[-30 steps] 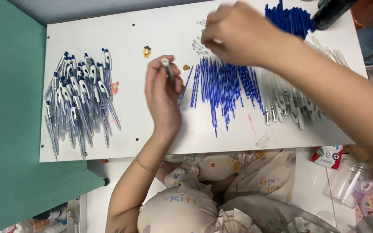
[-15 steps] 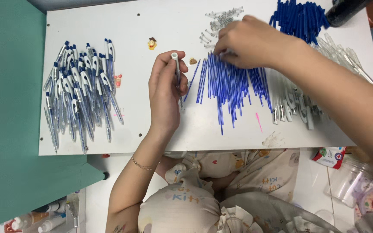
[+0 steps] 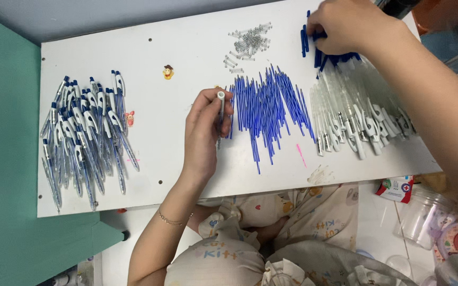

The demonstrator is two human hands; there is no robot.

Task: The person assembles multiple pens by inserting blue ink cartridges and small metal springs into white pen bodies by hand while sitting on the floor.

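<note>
Your right hand (image 3: 353,24) is at the top edge of the view, so part of it is cut off. Its fingers curl down over the pile of small blue pen parts (image 3: 314,45), and they hide what they pinch. You cannot tell if that hand has one part or only touches the pile. The pile itself runs under your hand and out of sight.

Your left hand (image 3: 205,132) is easy to see. It is closed around one clear pen barrel (image 3: 220,108). The barrel stands almost straight up, with its open round end at the top, by your fingertips. The lower part of the barrel is hidden behind your fingers and thumb, so you cannot see its tip well.

The held barrel is just beside the spread of thin blue refills (image 3: 269,108), on their left edge. The little heap of metal springs (image 3: 247,45) lies above the refills, near the top of the white board (image 3: 176,159). The clear barrels with white clips (image 3: 359,116) lie to the right, under your right forearm, which covers some of them.

Well apart, on the left side of the board, lies the big heap of finished pens (image 3: 83,135). Your two hands are well apart too.
</note>
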